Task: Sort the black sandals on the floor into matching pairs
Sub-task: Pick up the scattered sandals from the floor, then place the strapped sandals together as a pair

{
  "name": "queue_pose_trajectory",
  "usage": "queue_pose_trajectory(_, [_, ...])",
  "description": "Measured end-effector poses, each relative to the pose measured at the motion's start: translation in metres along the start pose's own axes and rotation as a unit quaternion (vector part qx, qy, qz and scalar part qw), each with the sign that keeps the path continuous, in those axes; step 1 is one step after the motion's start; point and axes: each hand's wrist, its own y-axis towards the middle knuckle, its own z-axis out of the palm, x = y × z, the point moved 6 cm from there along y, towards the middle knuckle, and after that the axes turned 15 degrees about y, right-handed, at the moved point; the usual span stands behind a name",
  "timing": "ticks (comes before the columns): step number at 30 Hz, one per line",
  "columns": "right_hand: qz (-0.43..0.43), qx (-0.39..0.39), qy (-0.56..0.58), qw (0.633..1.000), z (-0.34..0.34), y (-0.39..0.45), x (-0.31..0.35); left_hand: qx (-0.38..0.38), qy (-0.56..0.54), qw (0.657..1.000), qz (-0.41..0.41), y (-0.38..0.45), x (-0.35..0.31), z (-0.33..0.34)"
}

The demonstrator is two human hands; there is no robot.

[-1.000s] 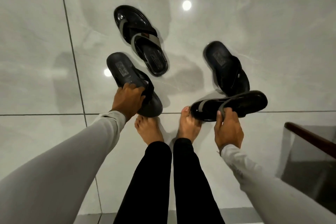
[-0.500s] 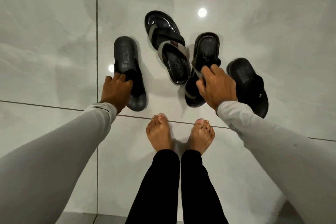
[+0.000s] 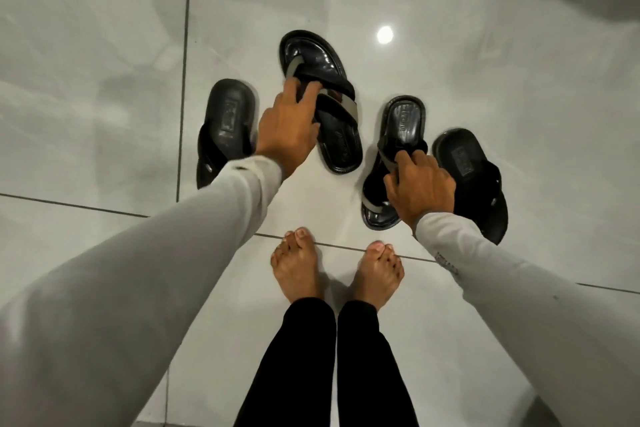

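Note:
Several black sandals lie on the glossy floor. A matte black sandal (image 3: 225,121) rests at the left, free of any hand. My left hand (image 3: 289,126) reaches over the grey-strapped glossy sandal (image 3: 318,80) in the middle, fingers on its straps. My right hand (image 3: 419,184) grips the straps of a second grey-strapped sandal (image 3: 398,128), which points the opposite way. Another matte black sandal (image 3: 467,166) lies just right of it, partly hidden by my right wrist.
My two bare feet (image 3: 298,270) stand on the pale tiles just below the sandals, black trousers above them. Dark grout lines cross the floor (image 3: 104,45). A ceiling light reflection (image 3: 384,34) shines on the tile.
My left hand let go of the left matte sandal and moved right onto the middle grey-strapped sandal. My right hand still holds the other grey-strapped sandal, now lower on the floor.

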Motion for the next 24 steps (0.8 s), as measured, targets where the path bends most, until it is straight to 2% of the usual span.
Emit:
queue_pose_trajectory(3, [-0.012,-0.005,0.010,1.000,-0.003,0.002,-0.006,0.066,0.065,0.996,0.008,0.034,-0.022,0.006])
queue_pose_trajectory(6, [-0.020,-0.009,0.022,1.000,-0.006,0.005,-0.008,0.050,0.076,0.995,-0.031,0.050,-0.017,0.004])
queue_pose_trajectory(9, [-0.009,-0.007,0.037,0.999,-0.008,0.005,-0.013,0.064,0.079,0.994,-0.028,0.049,-0.010,0.005])
queue_pose_trajectory(11, [0.000,-0.009,0.042,0.999,-0.011,0.002,-0.018,0.078,0.025,0.995,-0.063,0.043,-0.002,0.007])
queue_pose_trajectory(13, [0.009,-0.015,0.050,0.999,-0.014,-0.001,-0.021,0.081,-0.094,0.983,-0.134,0.034,0.004,0.011])
queue_pose_trajectory(15, [0.018,-0.018,0.060,0.998,-0.017,-0.007,-0.022,0.081,-0.246,0.940,-0.222,0.023,0.004,0.017])
queue_pose_trajectory(17, [0.021,-0.010,0.066,0.998,-0.020,-0.015,-0.021,0.095,-0.386,0.867,-0.302,0.013,-0.007,0.024])
queue_pose_trajectory(20, [0.027,0.006,0.073,0.997,-0.023,-0.025,-0.019,0.143,-0.515,0.775,-0.337,0.005,-0.038,0.029])
queue_pose_trajectory(22, [0.028,0.013,0.077,0.997,-0.023,-0.029,-0.017,0.203,-0.536,0.748,-0.334,0.000,-0.056,0.034])
queue_pose_trajectory(23, [0.029,0.016,0.077,0.996,-0.022,-0.029,-0.016,0.234,-0.520,0.753,-0.329,-0.003,-0.062,0.036])
queue_pose_trajectory(24, [0.031,0.020,0.077,0.996,-0.019,-0.029,-0.016,0.248,-0.487,0.773,-0.322,-0.004,-0.063,0.038])
